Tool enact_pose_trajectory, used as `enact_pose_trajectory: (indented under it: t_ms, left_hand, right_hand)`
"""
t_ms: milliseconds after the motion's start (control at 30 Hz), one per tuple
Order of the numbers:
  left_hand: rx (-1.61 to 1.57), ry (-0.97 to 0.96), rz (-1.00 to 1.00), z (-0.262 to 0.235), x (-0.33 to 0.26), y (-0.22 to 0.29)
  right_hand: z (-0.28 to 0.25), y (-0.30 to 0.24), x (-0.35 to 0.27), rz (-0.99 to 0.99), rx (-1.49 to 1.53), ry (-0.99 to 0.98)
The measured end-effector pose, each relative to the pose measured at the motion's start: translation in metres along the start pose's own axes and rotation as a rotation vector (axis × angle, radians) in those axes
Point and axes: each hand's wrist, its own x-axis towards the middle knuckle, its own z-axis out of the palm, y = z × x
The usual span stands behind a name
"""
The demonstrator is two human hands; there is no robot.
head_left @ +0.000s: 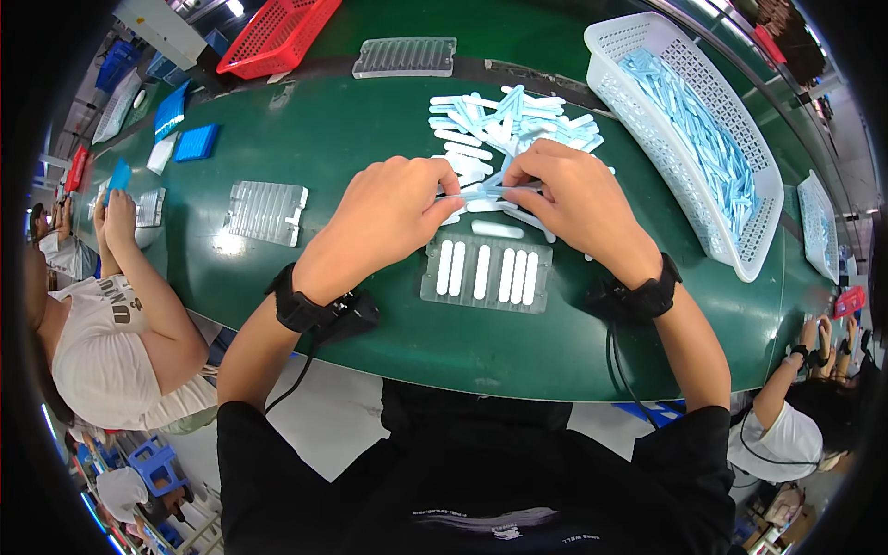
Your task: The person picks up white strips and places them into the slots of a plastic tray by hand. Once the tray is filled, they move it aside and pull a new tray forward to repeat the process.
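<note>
My left hand [396, 202] and my right hand [573, 199] are close together over the green table, both pinching at a thin pale-blue strip [483, 192] between them. Fingers partly cover its ends. Just below lies a clear plastic tray [494, 298] with several white round-ended sticks [482, 271] lying upright in its slots; some slots show no stick. A single pale stick [497, 228] rests just beyond the tray's far edge. Past my fingertips spreads a loose pile of white and light-blue sticks [527, 116], some partly hidden by my hands.
A white perforated basket [638, 120] of light-blue sticks stands at the right. Other clear trays lie at left [266, 213] and far [404, 57]. A red basket [277, 37] sits far left, near blue packs [196, 142]. A co-worker [120, 342] works at the left.
</note>
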Motion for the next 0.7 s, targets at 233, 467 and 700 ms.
enact_pose_trajectory:
  t_ms: [233,467,700]
  left_hand:
    - [-0.132,-0.008,-0.103,-0.009,-0.004,0.0]
    - [-0.193,-0.043,-0.186,-0.016,-0.012,0.003]
    - [-0.232,0.063,0.003,-0.019,-0.038,0.024]
  right_hand:
    - [-0.017,-0.014,-0.009,0.127,0.017,-0.01]
    - [-0.011,-0.014,-0.029,0.281,0.555,-0.114]
    - [-0.024,-0.013,-0.03,0.648,1.186,-0.237]
